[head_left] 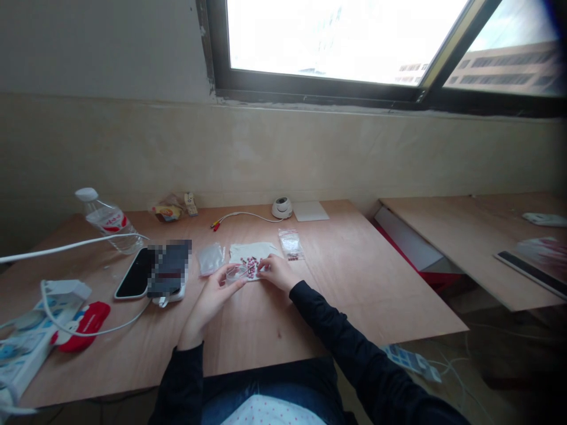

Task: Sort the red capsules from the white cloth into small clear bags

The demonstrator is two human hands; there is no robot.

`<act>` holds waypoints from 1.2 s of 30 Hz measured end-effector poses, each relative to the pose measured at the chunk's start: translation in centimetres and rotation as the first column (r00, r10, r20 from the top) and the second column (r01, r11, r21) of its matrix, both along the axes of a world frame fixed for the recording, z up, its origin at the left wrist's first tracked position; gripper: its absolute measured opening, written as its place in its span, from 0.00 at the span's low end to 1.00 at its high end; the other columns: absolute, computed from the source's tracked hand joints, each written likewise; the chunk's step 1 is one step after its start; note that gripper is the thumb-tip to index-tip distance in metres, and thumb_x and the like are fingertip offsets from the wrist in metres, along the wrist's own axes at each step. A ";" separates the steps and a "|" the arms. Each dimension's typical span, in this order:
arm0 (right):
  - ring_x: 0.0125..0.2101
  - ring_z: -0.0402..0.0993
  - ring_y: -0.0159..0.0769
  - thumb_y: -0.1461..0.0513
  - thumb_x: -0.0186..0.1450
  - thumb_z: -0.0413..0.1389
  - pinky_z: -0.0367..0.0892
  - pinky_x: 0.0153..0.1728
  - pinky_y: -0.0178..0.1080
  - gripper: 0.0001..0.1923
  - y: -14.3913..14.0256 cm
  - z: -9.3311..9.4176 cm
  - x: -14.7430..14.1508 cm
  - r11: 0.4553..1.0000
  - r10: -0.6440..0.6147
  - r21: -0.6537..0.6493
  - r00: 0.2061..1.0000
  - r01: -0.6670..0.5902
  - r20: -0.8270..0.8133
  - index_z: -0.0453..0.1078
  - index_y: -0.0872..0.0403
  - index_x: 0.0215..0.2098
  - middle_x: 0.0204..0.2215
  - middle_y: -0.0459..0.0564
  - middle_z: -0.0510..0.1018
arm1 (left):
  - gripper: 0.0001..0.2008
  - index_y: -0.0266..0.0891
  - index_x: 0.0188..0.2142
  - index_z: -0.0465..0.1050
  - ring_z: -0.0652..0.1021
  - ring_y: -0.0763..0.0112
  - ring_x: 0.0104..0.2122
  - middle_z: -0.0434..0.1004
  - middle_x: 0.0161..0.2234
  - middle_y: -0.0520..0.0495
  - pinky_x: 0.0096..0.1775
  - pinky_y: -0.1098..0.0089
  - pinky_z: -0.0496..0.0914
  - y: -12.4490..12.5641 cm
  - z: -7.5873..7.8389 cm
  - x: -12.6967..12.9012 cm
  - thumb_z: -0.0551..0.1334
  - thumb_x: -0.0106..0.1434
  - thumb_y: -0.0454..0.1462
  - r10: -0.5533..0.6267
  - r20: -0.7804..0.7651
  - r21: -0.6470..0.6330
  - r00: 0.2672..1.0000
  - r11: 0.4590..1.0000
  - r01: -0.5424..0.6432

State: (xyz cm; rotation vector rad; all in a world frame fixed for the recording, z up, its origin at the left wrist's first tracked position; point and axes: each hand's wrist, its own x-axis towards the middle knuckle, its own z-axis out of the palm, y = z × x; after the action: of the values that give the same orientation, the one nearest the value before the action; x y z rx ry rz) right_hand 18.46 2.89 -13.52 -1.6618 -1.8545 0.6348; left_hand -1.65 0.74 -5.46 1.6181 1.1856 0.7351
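My left hand (211,298) holds a small clear plastic bag (236,274) by its edge, just above the wooden table (310,295). My right hand (277,273) pinches at the bag's right side, next to a white sheet (248,252) strewn with several small pink beads (251,264). Whether a bead sits between the right fingertips cannot be told. A second clear bag (211,258) lies left of the sheet. A third bag with beads in it (291,244) lies to the right.
Two phones (153,273) lie at the left beside a white power strip (26,342), a red case (82,324) and cables. A water bottle (108,219) stands at the back left. A small white camera (282,207) and a white pad (310,211) sit by the wall. A second table (478,248) stands to the right.
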 end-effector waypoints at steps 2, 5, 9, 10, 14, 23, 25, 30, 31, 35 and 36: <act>0.29 0.68 0.32 0.62 0.54 0.61 0.61 0.32 0.34 0.04 0.1 -0.2 -0.1 1.000 -0.003 0.004 1.000 0.003 -0.017 0.76 0.53 0.30 0.29 0.48 0.71 | 0.19 0.37 0.44 0.70 0.73 0.59 0.48 0.73 0.48 0.41 0.51 0.60 0.65 -0.2 0.3 0.1 0.64 0.54 0.42 0.013 -0.010 0.002 1.000 1.000 -0.013; 0.28 0.68 0.32 0.62 0.55 0.61 0.61 0.32 0.33 0.04 0.3 0.1 -0.3 1.000 -0.010 0.009 0.998 0.011 -0.054 0.76 0.55 0.29 0.28 0.48 0.73 | 0.18 0.38 0.43 0.69 0.74 0.60 0.47 0.74 0.48 0.42 0.49 0.61 0.66 -0.3 0.3 0.1 0.64 0.53 0.41 0.016 0.003 0.002 1.000 1.000 -0.016; 0.28 0.69 0.31 0.57 0.58 0.59 0.62 0.31 0.32 0.10 0.1 2.3 -0.9 1.000 0.000 0.031 0.986 0.005 -0.165 0.76 0.56 0.31 0.28 0.49 0.76 | 0.19 0.38 0.45 0.68 0.73 0.61 0.48 0.73 0.49 0.42 0.50 0.62 0.66 -0.1 -0.4 0.0 0.63 0.54 0.41 -0.023 0.044 -0.015 0.999 1.000 0.024; 0.28 0.69 0.31 0.56 0.58 0.59 0.63 0.30 0.32 0.11 -0.1 3.1 -1.1 0.999 0.021 0.048 0.971 -0.010 -0.239 0.76 0.56 0.31 0.28 0.49 0.76 | 0.19 0.38 0.45 0.68 0.73 0.61 0.48 0.73 0.49 0.42 0.50 0.62 0.66 0.0 -0.5 0.0 0.63 0.54 0.41 -0.041 0.056 -0.020 0.998 0.999 0.042; 0.28 0.69 0.31 0.53 0.57 0.59 0.62 0.27 0.31 0.14 -0.8 6.1 -1.9 0.989 0.133 0.121 0.896 -0.090 -0.423 0.76 0.55 0.31 0.26 0.47 0.76 | 0.19 0.36 0.45 0.69 0.73 0.60 0.48 0.73 0.47 0.41 0.50 0.61 0.65 0.1 -0.8 0.2 0.62 0.56 0.42 -0.081 0.062 -0.029 0.995 0.996 0.083; 0.29 0.68 0.31 0.59 0.56 0.60 0.62 0.33 0.33 0.08 -0.3 2.6 -1.4 1.000 -0.028 0.008 0.984 0.029 -0.176 0.75 0.55 0.32 0.29 0.48 0.74 | 0.21 0.37 0.46 0.69 0.73 0.61 0.48 0.73 0.49 0.41 0.50 0.62 0.66 0.1 -0.9 -0.1 0.63 0.54 0.43 -0.033 0.081 -0.024 0.996 0.999 0.035; 0.28 0.68 0.32 0.60 0.54 0.62 0.62 0.33 0.34 0.07 -0.4 1.4 -1.5 0.999 -0.032 -0.016 0.990 0.030 -0.140 0.76 0.54 0.30 0.28 0.48 0.72 | 0.20 0.37 0.45 0.69 0.73 0.61 0.48 0.73 0.49 0.42 0.51 0.62 0.66 0.1 -0.8 -0.1 0.63 0.55 0.43 -0.039 0.088 -0.024 0.995 0.999 0.041; 0.28 0.67 0.31 0.60 0.52 0.63 0.60 0.32 0.33 0.06 -0.6 -0.1 -2.2 0.999 -0.028 -0.031 0.995 0.025 -0.095 0.76 0.53 0.29 0.27 0.46 0.69 | 0.18 0.38 0.43 0.71 0.72 0.60 0.50 0.74 0.49 0.42 0.53 0.61 0.63 0.2 -0.8 0.0 0.64 0.53 0.42 -0.043 0.095 0.002 0.995 0.999 0.043; 0.28 0.67 0.31 0.60 0.52 0.63 0.60 0.33 0.33 0.06 -0.6 -0.2 -2.3 0.999 -0.027 -0.028 0.996 0.025 -0.089 0.76 0.52 0.29 0.28 0.46 0.69 | 0.18 0.37 0.43 0.71 0.72 0.59 0.50 0.74 0.49 0.42 0.53 0.61 0.63 0.2 -0.8 0.0 0.64 0.53 0.42 -0.036 0.097 -0.002 0.995 0.999 0.036; 0.29 0.66 0.31 0.59 0.54 0.62 0.60 0.34 0.33 0.05 -0.4 -0.7 -2.6 1.000 -0.018 -0.012 0.997 0.017 -0.073 0.76 0.51 0.29 0.28 0.46 0.68 | 0.19 0.37 0.44 0.70 0.72 0.59 0.50 0.74 0.49 0.42 0.53 0.62 0.64 0.1 -0.6 0.0 0.63 0.54 0.41 -0.018 0.094 -0.027 0.995 0.999 0.020; 0.28 0.66 0.31 0.59 0.54 0.62 0.59 0.33 0.33 0.05 -0.4 -0.8 -2.7 1.000 -0.017 -0.008 0.997 0.017 -0.072 0.76 0.51 0.29 0.28 0.46 0.68 | 0.19 0.37 0.44 0.70 0.72 0.59 0.50 0.74 0.49 0.42 0.52 0.62 0.64 0.1 -0.5 0.0 0.63 0.54 0.41 -0.018 0.092 -0.031 0.996 0.999 0.020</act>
State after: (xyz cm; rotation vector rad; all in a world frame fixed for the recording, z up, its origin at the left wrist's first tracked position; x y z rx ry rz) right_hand 15.79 2.45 -14.34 -1.6365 -1.7873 0.6864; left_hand -1.67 0.85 -5.97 1.5513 1.1095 0.7667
